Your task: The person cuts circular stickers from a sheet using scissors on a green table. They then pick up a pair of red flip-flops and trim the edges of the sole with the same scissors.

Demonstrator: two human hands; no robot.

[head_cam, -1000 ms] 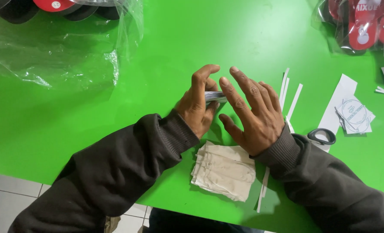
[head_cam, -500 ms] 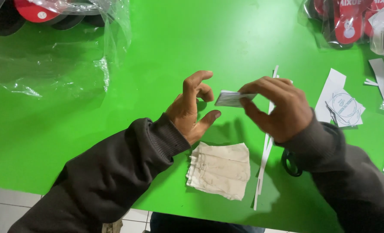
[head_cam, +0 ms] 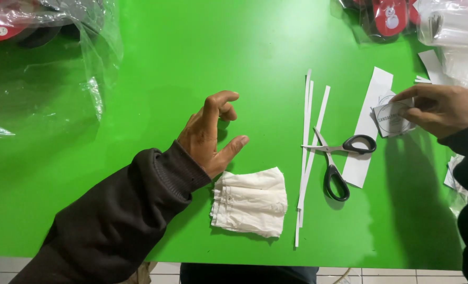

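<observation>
A small white printed paper label (head_cam: 393,118) is being pinched in the right hand (head_cam: 439,109) over the green table's (head_cam: 155,63) right side; setting it down appears to be the step in hand, calling for a free spot. The left hand (head_cam: 210,134) is being held empty, half-curled, above a folded white cloth pouch (head_cam: 251,202). Black-handled scissors (head_cam: 336,158), long white paper strips (head_cam: 308,147) and clear plastic bags (head_cam: 452,37) are crowding that side.

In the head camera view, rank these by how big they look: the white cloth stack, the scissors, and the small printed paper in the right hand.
1. White cloth stack, largest.
2. Scissors, longer but slimmer, so close to the cloth.
3. Small printed paper, clearly smallest, partly hidden by the right hand.
</observation>
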